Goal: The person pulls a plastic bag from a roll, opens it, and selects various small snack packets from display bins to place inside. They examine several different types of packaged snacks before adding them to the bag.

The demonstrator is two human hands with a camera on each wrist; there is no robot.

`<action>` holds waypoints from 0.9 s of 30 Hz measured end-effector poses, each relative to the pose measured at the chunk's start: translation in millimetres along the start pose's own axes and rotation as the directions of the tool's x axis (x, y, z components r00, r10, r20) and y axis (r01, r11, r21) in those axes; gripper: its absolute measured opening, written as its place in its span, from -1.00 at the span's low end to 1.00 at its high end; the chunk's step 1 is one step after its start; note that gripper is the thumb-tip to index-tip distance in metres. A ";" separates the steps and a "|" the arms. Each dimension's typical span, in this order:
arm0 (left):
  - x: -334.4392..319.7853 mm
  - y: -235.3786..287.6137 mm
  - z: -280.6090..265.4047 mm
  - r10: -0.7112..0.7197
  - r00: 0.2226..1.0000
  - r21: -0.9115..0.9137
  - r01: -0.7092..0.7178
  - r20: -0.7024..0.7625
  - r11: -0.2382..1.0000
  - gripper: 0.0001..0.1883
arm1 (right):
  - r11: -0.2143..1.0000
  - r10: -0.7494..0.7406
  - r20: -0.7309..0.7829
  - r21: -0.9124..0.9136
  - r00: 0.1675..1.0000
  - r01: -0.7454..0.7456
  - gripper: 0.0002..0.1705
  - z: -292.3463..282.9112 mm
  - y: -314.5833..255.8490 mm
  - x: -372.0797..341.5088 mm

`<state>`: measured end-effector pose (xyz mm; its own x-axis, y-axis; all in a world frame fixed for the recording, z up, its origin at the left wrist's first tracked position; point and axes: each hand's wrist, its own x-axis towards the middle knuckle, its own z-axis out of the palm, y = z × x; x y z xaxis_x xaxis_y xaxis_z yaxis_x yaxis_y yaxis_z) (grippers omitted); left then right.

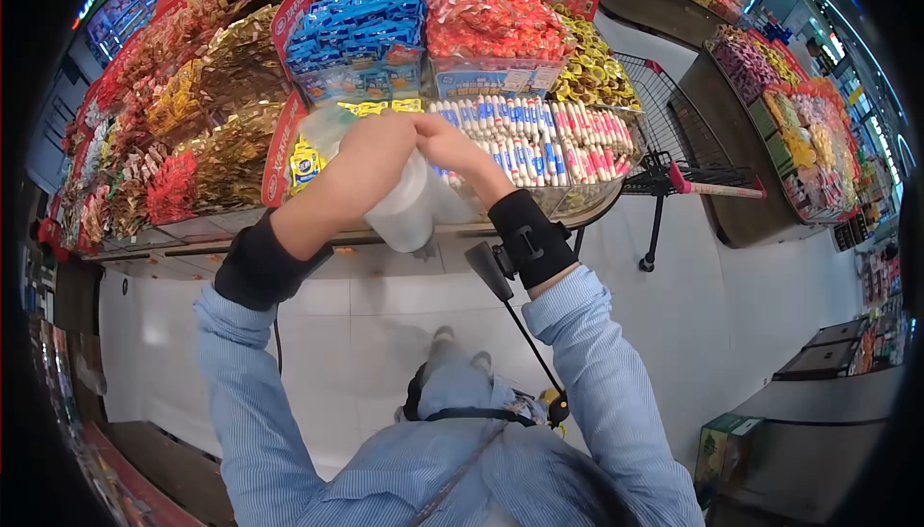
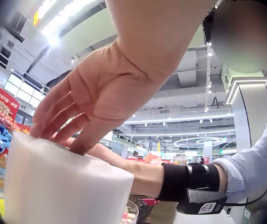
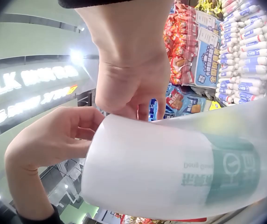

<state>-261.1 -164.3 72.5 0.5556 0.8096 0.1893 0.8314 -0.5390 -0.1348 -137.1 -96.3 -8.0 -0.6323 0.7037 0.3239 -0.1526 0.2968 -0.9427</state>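
A whitish translucent plastic roll (image 1: 402, 211) (image 2: 63, 182) hangs below both hands at the front of the candy display, with green print (image 3: 231, 170) in the right wrist view. Thin clear plastic (image 1: 325, 128) spreads around it. My left hand (image 1: 380, 152) (image 2: 100, 88) (image 3: 52, 140) bends its fingers over the roll's upper end and grips there. My right hand (image 1: 450, 147) (image 3: 133, 84) meets the left one and grips at the same end; the roll partly hides its fingertips in the right wrist view.
Wrapped white sticks (image 1: 515, 156), blue packets (image 1: 356, 31) and red packets (image 1: 491, 22) fill bins around the hands. Gold-wrapped candy (image 1: 236, 84) lies to the left. A shopping cart (image 1: 693, 156) stands at the right, beside another candy display (image 1: 799, 142).
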 end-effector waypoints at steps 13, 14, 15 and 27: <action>-2.6 -24.7 -4.0 0.156 0.987 -0.078 -0.153 0.034 0.985 -0.54 | 0.999 -0.045 -0.176 -0.017 0.983 0.043 -0.86 5.0 17.7 -4.7; -2.9 -27.8 -2.0 0.154 0.986 -0.105 -0.147 0.064 0.984 -0.54 | 0.996 -0.046 -0.205 0.064 0.978 0.060 -0.87 7.9 21.5 -4.0; -2.7 -30.7 1.1 0.153 0.984 -0.131 -0.140 0.093 0.981 -0.54 | 0.997 -0.044 -0.233 0.055 0.972 0.058 -0.88 9.9 24.8 -3.4; -1.7 -50.7 6.1 0.369 0.923 -0.354 -0.312 0.105 0.882 -0.62 | 0.997 -0.070 -0.439 -0.005 0.896 0.076 -0.86 20.7 22.4 -20.4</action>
<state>-304.3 -136.9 73.0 0.8191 0.5732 0.0228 0.5622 -0.8101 0.1665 -143.4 -117.4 -37.5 -0.2220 0.8928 0.3918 -0.1967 0.3526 -0.9149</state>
